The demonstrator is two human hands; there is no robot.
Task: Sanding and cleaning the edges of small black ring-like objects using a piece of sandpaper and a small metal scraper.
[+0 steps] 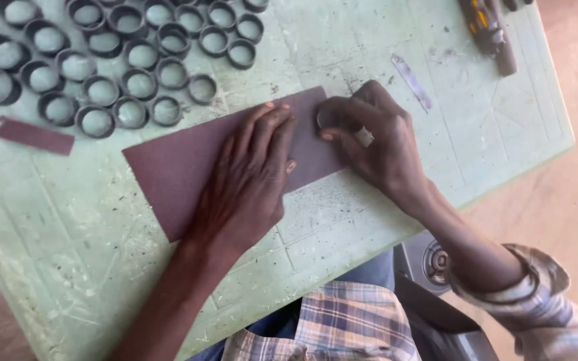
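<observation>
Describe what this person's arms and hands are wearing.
Both hands are bare, without gloves. The left hand and its forearm are uncovered. The right hand also has a bare forearm, with a plaid shirt sleeve rolled up near the elbow.

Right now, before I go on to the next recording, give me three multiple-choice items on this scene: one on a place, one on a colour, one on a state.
1. Where do the dark rings lie?
A. upper left of the table
B. on the sheet
C. on the floor

2. What colour is the sheet under the hands?
A. yellow
B. reddish brown
C. blue

3. How is the left hand set?
A. clenched in the air
B. pressed flat on the sheet
C. holding a ring

Answers:
1 A, they cluster on the pale green table at upper left.
2 B, it looks maroon-brown.
3 B, the fingers lie spread on it, beside the right hand.
</observation>
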